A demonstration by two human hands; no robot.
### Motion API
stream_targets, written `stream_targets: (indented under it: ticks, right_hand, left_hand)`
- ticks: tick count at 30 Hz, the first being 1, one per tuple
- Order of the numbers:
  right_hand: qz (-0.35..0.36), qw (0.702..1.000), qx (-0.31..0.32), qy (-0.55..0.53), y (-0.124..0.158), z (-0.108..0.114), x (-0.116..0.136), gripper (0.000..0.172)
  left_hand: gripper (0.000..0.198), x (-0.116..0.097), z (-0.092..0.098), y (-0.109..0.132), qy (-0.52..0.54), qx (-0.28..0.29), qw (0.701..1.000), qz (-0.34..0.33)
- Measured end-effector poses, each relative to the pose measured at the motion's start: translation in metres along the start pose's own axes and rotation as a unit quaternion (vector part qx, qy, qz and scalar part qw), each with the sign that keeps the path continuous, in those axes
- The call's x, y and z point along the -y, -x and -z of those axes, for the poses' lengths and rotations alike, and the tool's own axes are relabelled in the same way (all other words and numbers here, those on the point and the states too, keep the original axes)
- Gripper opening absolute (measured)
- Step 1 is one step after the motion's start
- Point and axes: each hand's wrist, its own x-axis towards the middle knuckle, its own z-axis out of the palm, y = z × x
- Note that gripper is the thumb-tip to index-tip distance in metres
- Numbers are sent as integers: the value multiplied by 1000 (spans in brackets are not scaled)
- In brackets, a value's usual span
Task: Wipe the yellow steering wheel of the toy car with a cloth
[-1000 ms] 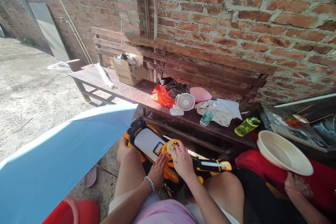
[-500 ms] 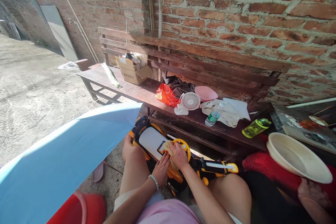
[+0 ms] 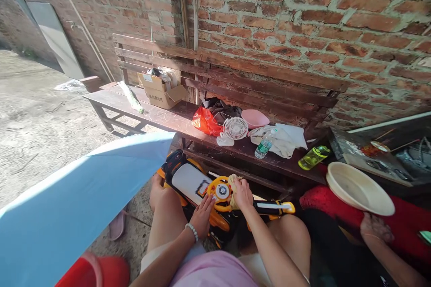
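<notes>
A yellow and black toy ride-on vehicle point(image 3: 190, 181) with a white hood stands between my knees. My right hand point(image 3: 243, 193) is closed on a pale yellow cloth point(image 3: 233, 184), pressed against the right side of the yellow steering wheel point(image 3: 214, 184). The wheel's white and grey hub shows between my hands. My left hand point(image 3: 203, 216), a beaded bracelet on its wrist, lies with fingers stretched out against the wheel's lower left rim. A black and yellow toy arm part point(image 3: 272, 207) sticks out to the right of the wheel.
A wooden bench point(image 3: 161, 119) along the brick wall holds a cardboard box point(image 3: 158, 94), a white fan point(image 3: 235, 128), a water bottle point(image 3: 264, 145) and a green bottle point(image 3: 313, 158). Left are a blue umbrella point(image 3: 101, 188) and red bucket point(image 3: 111, 271). Another person's hand point(image 3: 375, 228) touches a cream basin point(image 3: 360, 193).
My right hand has moved the cloth from the wheel's left side across to its right side, uncovering the hub. My left hand stays near the lower left rim. The view has shifted slightly right.
</notes>
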Motion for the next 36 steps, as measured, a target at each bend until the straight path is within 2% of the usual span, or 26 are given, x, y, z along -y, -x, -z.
stream_targets:
  ticks: [3, 5, 8, 14, 17, 25, 31, 33, 36]
  right_hand:
    - [55, 996, -16, -62, 28, -17, 25, 58]
    - [106, 990, -16, -91, 46, -32, 46, 53]
    - [144, 986, -11, -77, 62, -49, 67, 47]
    - [182, 981, -14, -62, 56, -51, 59, 42]
    - [175, 983, -10, -56, 56, -50, 55, 43]
    - [139, 989, 52, -13, 74, -34, 49, 36]
    - [125, 985, 119, 14, 81, -7, 30, 36]
    - [115, 987, 112, 18, 70, 6, 27, 39]
    - [105, 993, 54, 6, 42, 25, 28, 46]
  left_hand:
    - [96, 8, -10, -4, 26, -40, 999, -26]
    - [95, 16, -20, -9, 48, -65, 996, -32]
    - [91, 31, -33, -15, 77, -93, 992, -46]
    - [93, 51, -51, -21, 104, -140, 979, -101]
    - [93, 55, -53, -20, 106, -151, 974, -129]
    - [98, 52, -48, -17, 117, -126, 979, -112]
    - [101, 48, -45, -17, 135, -114, 978, -107]
    - [101, 47, -45, -17, 150, -118, 976, -108]
    - [100, 45, -42, -16, 166, -125, 972, -109]
